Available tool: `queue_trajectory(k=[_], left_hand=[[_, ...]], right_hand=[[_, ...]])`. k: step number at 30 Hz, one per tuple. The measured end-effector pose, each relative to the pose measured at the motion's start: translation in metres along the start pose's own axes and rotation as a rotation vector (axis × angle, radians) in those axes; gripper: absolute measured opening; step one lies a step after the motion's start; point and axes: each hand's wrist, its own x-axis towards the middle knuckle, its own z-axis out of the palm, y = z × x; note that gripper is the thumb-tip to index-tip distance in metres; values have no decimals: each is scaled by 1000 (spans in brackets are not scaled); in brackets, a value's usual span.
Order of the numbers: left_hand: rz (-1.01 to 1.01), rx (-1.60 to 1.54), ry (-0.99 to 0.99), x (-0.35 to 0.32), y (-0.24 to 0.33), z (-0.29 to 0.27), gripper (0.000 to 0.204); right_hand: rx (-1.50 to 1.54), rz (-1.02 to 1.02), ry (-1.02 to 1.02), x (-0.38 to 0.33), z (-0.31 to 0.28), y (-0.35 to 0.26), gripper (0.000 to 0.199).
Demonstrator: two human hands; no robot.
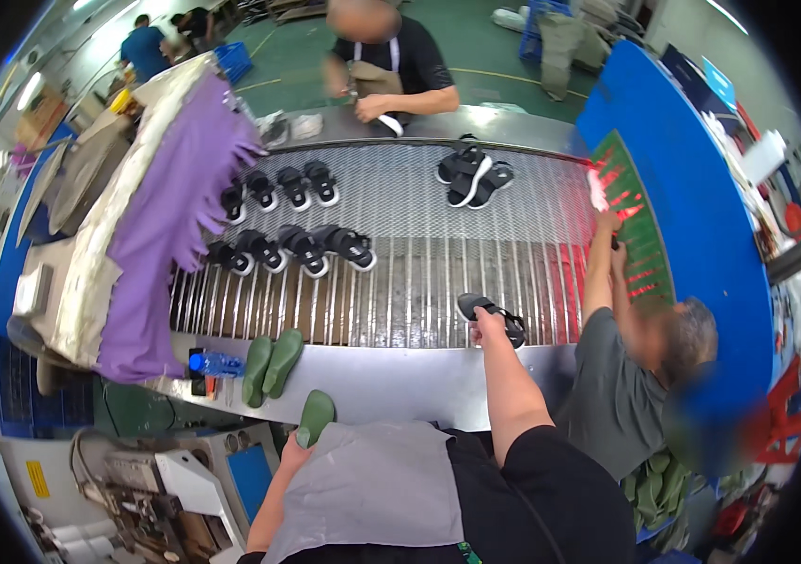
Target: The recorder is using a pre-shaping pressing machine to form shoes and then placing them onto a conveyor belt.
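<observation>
My right hand [488,325] reaches forward over the conveyor's near edge, its fingers closed on a black strappy sandal [512,325]. Low at the left, my left hand [296,451] grips a green foot-shaped shoe last [317,412] by its lower end, beside my grey apron. Two more green lasts, a left one [256,372] and a right one [282,363], lie side by side on the metal ledge just beyond it. Farther off on the conveyor [400,273], several black sandals [303,252] with white soles stand in two rows at the left. Another sandal group [472,177] sits at the far right.
Across the conveyor, a person [391,80] handles a white-soled shoe. At the right, a co-worker [621,376] reaches toward a red-lit green curtain [634,226] in a blue panel. Purple fringed cloth [156,226] hangs at the left. A blue bottle [217,364] lies on the ledge.
</observation>
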Motion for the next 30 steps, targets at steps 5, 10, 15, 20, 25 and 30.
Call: queue_trajectory(k=[5, 10, 15, 20, 25, 30], left_hand=[[-30, -113, 155, -47, 44, -36, 70], [93, -106, 339, -77, 50, -66, 70], [235, 30, 287, -86, 48, -82, 70], [191, 57, 225, -87, 36, -72, 69], [221, 82, 159, -65, 28, -73, 66], [408, 103, 9, -25, 44, -75, 64]], right_hand=[[-1074, -762, -355, -97, 55, -25, 27], [-1654, -1288, -716, -195, 120, -22, 31], [-1454, -1704, -938, -233, 133, 52, 32], [-1026, -1714, -1009, -247, 120, 47, 39], [-1110, -1099, -730, -174, 64, 74, 47], [-868, -301, -911, -150, 43, 102, 51]])
